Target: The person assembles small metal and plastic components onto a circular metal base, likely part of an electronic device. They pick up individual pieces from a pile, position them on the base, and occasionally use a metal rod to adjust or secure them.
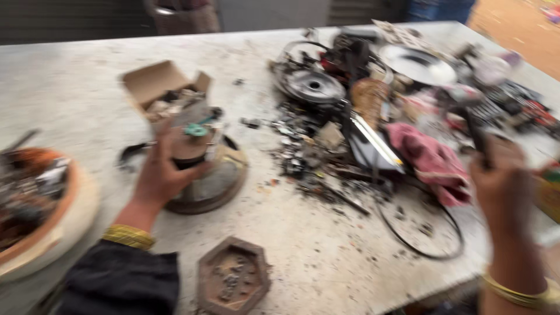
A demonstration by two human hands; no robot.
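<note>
Left of centre in the frame, the left hand [160, 175] wraps its grip around a round motor-like part [201, 160] standing on the bench [76, 87]. At lower right, the right hand [504, 189] closes on a dark tool [475, 137] near a pink rag [431, 157].

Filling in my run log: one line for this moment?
left hand: gripping motor assembly | right hand: holding dark tool | pink rag on table
</note>
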